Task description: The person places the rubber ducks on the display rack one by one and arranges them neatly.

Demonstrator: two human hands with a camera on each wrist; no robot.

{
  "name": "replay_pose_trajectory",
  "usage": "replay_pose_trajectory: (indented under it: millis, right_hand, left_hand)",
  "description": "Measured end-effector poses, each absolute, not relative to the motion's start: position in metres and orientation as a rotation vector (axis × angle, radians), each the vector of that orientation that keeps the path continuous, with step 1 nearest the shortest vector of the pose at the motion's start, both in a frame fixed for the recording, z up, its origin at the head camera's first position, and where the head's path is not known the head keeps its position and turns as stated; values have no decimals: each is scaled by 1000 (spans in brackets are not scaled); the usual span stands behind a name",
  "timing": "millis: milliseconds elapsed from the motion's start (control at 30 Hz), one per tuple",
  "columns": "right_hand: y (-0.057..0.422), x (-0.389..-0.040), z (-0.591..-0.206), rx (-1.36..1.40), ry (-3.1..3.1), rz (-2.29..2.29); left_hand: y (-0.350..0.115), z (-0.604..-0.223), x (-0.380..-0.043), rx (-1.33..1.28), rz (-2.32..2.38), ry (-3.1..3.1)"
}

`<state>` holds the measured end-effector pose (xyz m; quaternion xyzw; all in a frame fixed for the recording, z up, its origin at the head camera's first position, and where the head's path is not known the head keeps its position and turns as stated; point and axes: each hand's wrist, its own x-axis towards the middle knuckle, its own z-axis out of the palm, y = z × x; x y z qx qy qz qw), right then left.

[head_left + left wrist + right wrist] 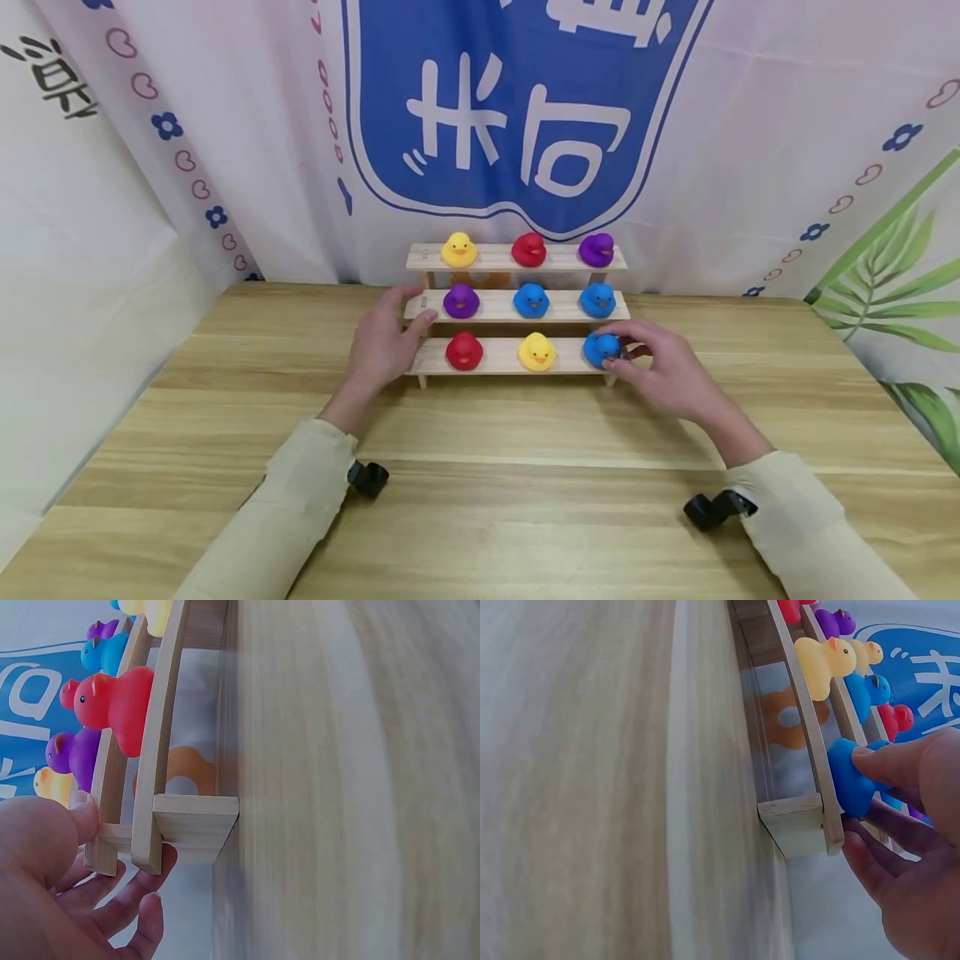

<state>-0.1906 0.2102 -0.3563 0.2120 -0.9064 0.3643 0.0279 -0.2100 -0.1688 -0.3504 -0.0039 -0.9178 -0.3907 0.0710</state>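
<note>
A three-tier wooden display stand (495, 368) holds several rubber ducks. My right hand (663, 367) pinches a blue duck (600, 350) at the right end of the lowest tier; in the right wrist view the thumb lies on the duck (849, 780), which touches the shelf. At the stand's left side, my left hand (382, 337) grips the end of the middle tier (111, 796), thumb on top and fingers beneath. Along the lowest tier also sit a red duck (464, 352) and a yellow duck (537, 352).
The middle tier bears a purple duck (461, 301) and two blue ones; a yellow duck (459, 249), a red and a purple one stand on the top tier. Behind the wood-grain table (480, 500) hangs a printed curtain (285, 167).
</note>
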Motion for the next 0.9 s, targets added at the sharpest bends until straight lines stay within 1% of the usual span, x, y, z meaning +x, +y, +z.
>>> replay_pose_trajectory:
  millis: [267, 700, 900]
  right_hand:
    - [208, -187, -353, 630, -2793, 1146]
    - [209, -185, -355, 607, -2811, 1186]
    - [213, -186, -354, 641, -2835, 1187]
  left_hand:
    - [-168, -351, -211, 22, -1174, -2783]
    - [-169, -352, -209, -4, -1172, -2771]
    - [-168, -352, -210, -8, -1172, -2768]
